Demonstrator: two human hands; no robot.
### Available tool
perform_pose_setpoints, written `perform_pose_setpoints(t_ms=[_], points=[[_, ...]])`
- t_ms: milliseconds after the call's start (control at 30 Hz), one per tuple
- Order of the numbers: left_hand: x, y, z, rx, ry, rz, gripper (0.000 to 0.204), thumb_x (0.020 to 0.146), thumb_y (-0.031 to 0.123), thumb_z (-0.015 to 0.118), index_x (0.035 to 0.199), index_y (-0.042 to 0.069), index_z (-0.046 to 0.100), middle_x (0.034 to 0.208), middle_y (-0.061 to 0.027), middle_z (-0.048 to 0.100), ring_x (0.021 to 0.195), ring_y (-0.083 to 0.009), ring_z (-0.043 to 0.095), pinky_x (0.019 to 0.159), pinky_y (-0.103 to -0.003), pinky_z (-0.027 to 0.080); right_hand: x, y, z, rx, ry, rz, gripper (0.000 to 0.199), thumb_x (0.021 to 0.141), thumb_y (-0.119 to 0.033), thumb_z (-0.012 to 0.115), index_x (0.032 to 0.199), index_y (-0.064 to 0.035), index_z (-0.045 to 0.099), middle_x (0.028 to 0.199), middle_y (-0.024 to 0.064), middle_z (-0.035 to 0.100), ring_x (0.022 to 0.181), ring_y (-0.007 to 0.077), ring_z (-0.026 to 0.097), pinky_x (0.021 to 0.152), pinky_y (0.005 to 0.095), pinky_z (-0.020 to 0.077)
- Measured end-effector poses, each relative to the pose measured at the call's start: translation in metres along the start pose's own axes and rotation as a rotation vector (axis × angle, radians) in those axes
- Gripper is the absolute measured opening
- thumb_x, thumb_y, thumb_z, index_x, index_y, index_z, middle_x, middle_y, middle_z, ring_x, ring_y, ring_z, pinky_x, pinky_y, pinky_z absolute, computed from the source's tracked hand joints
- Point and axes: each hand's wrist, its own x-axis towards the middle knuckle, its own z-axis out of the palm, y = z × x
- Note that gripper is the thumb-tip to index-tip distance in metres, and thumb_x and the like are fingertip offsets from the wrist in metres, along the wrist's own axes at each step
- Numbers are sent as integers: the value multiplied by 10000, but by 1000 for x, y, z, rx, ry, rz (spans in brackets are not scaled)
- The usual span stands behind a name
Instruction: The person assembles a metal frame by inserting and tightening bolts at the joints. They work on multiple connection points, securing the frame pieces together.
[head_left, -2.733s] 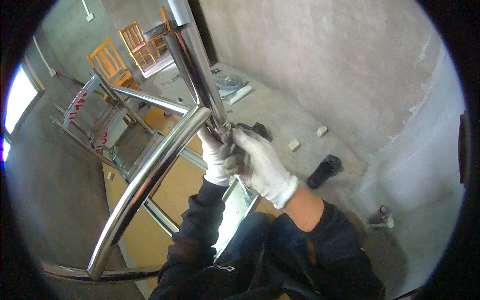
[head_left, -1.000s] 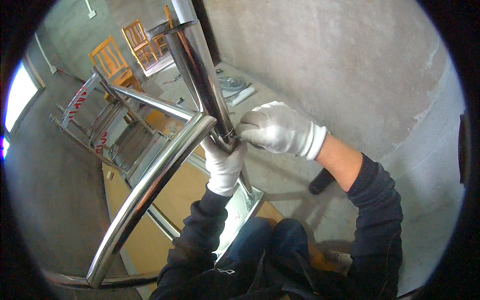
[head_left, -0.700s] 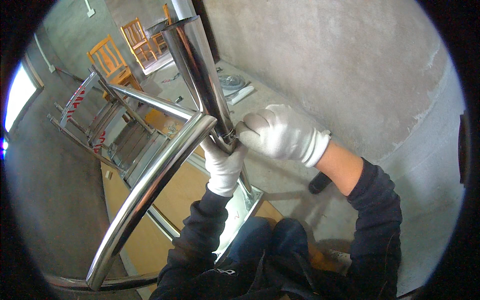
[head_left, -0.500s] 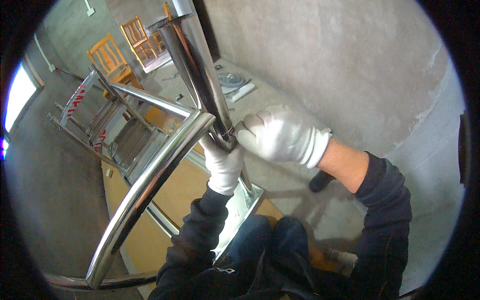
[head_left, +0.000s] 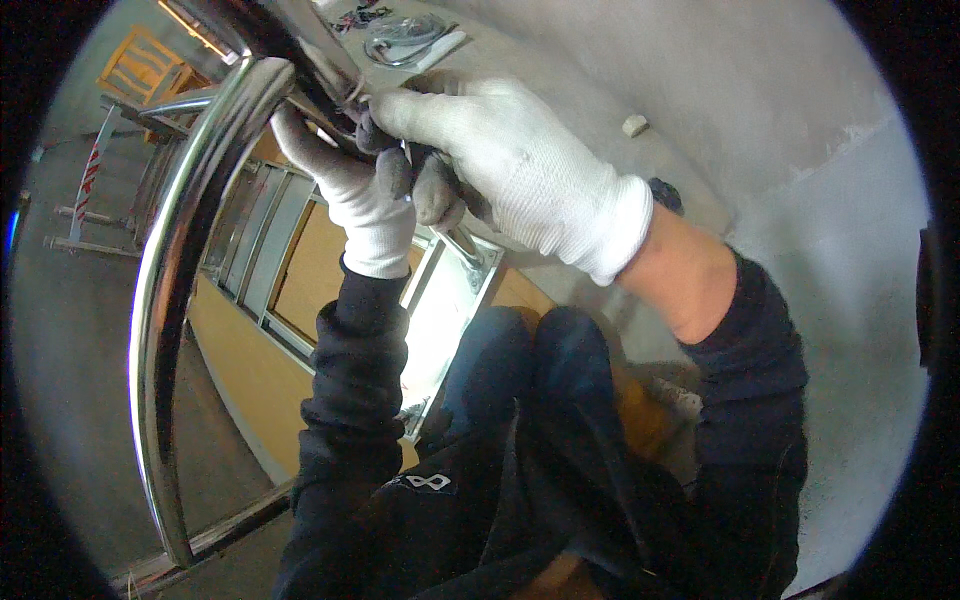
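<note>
A thick, shiny steel tube (head_left: pixel 303 48) slants down from the top left. Beside it, a bent chrome tube (head_left: pixel 152 300) curves down the left side. My left hand (head_left: pixel 360 205), in a white glove with grey fingers, is closed round the lower end of the thick tube, just right of the bend. Over the same end is my gloved right hand (head_left: pixel 520 160), its fingers curled and its thumb and forefinger pressed at the tube's edge. Whatever lies between the right fingers is hidden.
Left of my knees stands a metal frame with tan panels (head_left: pixel 245 335). A wooden chair (head_left: pixel 140 65) and a metal rack with a red-and-white strip (head_left: pixel 90 175) are farther left. Coiled hose (head_left: pixel 400 42) lies on the floor beyond my hands. A small stone (head_left: pixel 635 125) is near the wall.
The tubes and both hands now appear higher and farther left. My right hand has gone from a fist beside the tube to curled fingers working over its lower end.
</note>
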Motion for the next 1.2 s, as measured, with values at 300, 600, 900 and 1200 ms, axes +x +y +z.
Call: perform_pose_setpoints(t_ms=[300, 600, 900, 1200], points=[[-148, -55, -14, -19, -339, -723, 568, 775, 56, 776, 1287, 54, 531, 1133, -94, 614, 1019, -213, 604, 866, -357, 507, -83, 191, -59, -235, 256, 642, 326, 981, -329, 562, 1137, -68, 681, 803, 98, 672, 727, 137, 624, 666, 305, 478], [-256, -181, -23, 313, -1162, -990, 696, 821, 147, 736, 1441, 88, 425, 1456, -79, 490, 1313, -223, 478, 1132, -342, 339, -111, 363, -12, -666, -15, 756, 307, 954, -341, 511, 1072, -80, 622, 960, 209, 672, 954, 408, 636, 823, 515, 485], [-257, -190, -4, -146, -954, -1720, 815, 870, -34, 605, 1563, 110, 201, 1596, -95, 277, 1450, -228, 286, 1182, -361, 260, -125, 411, -5, -574, -69, 754, 304, 956, -349, 505, 1079, -104, 637, 1013, 181, 669, 984, 400, 618, 827, 500, 478], [-260, -190, -12, -143, -969, -1522, 797, 839, -74, 602, 1541, 45, 244, 1584, -118, 295, 1426, -218, 324, 1179, -334, 266, -103, 431, 4, -805, -238, 658, 218, 907, -218, 518, 949, -92, 691, 890, 150, 695, 854, 363, 685, 717, 492, 533]])
